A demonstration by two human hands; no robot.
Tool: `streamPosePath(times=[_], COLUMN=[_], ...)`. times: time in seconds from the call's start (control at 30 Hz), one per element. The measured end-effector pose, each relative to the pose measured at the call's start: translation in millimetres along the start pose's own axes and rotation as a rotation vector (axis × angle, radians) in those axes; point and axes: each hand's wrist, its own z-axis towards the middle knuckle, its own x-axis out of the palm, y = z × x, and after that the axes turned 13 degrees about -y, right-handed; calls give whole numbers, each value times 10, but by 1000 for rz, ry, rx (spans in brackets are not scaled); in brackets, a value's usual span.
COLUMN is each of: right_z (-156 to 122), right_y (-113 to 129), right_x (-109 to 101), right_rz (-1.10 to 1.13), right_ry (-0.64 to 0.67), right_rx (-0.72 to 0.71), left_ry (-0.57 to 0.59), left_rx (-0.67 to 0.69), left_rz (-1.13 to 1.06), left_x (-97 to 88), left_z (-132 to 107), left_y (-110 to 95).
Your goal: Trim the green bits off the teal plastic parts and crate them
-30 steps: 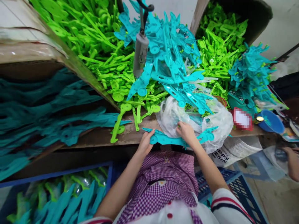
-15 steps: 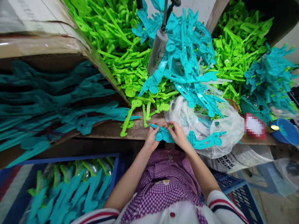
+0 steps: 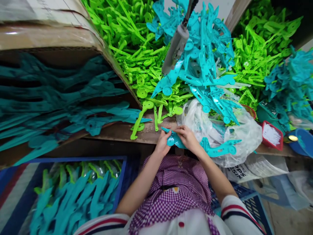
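A teal plastic part (image 3: 171, 140) with a round disc is held just in front of the bench edge, at the middle of the view. My left hand (image 3: 162, 143) grips its left end, thumb and fingers closed around it. Bent over the part's upper edge, the fingers of my right hand (image 3: 188, 137) are closed on it, and they hide some of its surface. Whether a smaller piece sits under those fingertips cannot be seen. Another teal part (image 3: 220, 148) lies by the plastic bag (image 3: 246, 135), just right of my right hand.
A grey powered screwdriver (image 3: 175, 49) hangs over heaps of green parts (image 3: 144, 62) and teal parts (image 3: 202, 49). Left stands a cardboard box (image 3: 49, 37) of teal parts. Below it is a blue crate (image 3: 124, 176) with assembled pieces. A red tray (image 3: 281, 146) holds small white pieces.
The view has shifted, so the bench things sit farther right. My right fingers have bent further over the teal part; a small green bit seen at them before is now out of sight.
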Motion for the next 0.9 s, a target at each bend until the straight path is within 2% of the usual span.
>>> streamPosePath(times=[0.2,0.47,0.6,0.7,0.9], right_z=[6,-9,-24,-38,-160], right_y=[-18,9,-50,-102,-197], right_x=[48,97,177,236,247], right_rz=[57,29,-18,-46,-24], right_ry=[-2,92,81,90,-26], right_rx=[25,-146,-158,-171,-111], left_ry=[-21,-18,-6,-40,-64], left_rx=[10,-15,-94,-68,-15], left_rz=[3,-37,-81,-82,-65], left_x=[24,30,16,27,65], left_z=[-10,-23,4,15,3], left_y=[0,-16,-18,-4,54])
